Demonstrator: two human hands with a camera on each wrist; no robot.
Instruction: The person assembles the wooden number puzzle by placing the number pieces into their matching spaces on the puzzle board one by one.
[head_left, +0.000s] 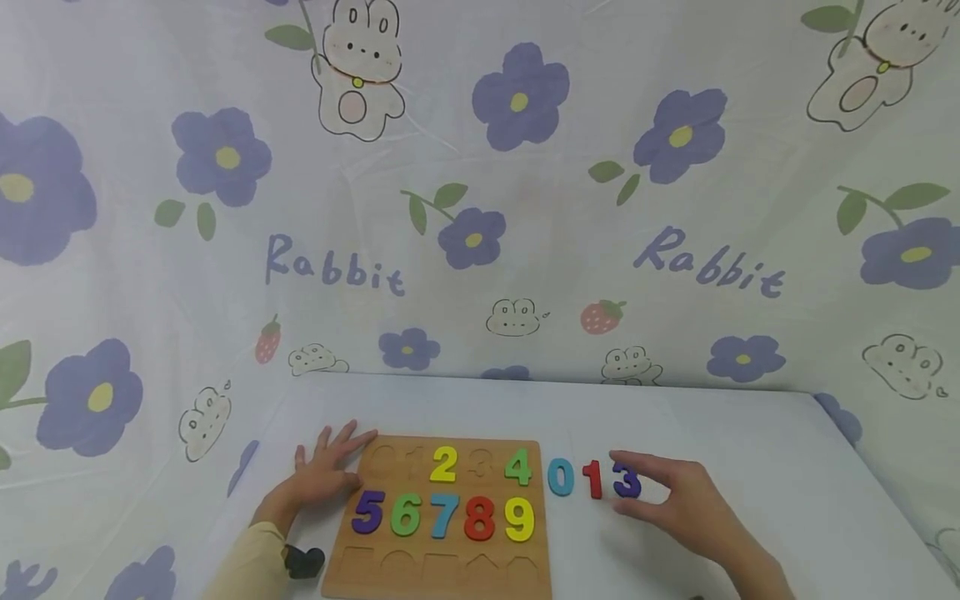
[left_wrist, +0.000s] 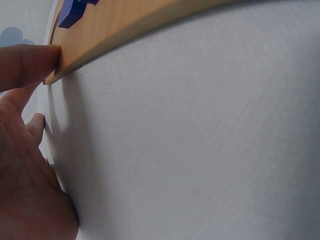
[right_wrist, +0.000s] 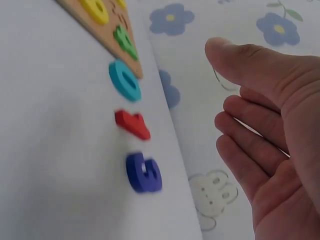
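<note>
The wooden number board [head_left: 425, 535] lies on the white table, holding the coloured numerals 2 and 4 to 9; the recesses for 0, 1 and 3 show bare. My left hand [head_left: 322, 472] rests at its left edge with fingers spread, and in the left wrist view the thumb [left_wrist: 30, 65] touches the board's edge. To the right of the board stand a blue 0 [head_left: 551, 477], a red 1 [head_left: 595, 479] and a purple 3 [right_wrist: 142, 174] in a row. My right hand [head_left: 690, 504] hovers around the 3, thumb and fingers apart; the right wrist view shows a gap between them and it.
A small black object [head_left: 303, 562] lies by the left sleeve [head_left: 251, 562]. Along the board's lower part runs a row of shape recesses [head_left: 441, 567]. Behind the table [head_left: 765, 450] hangs a cloth [head_left: 562, 192] printed with flowers and rabbits.
</note>
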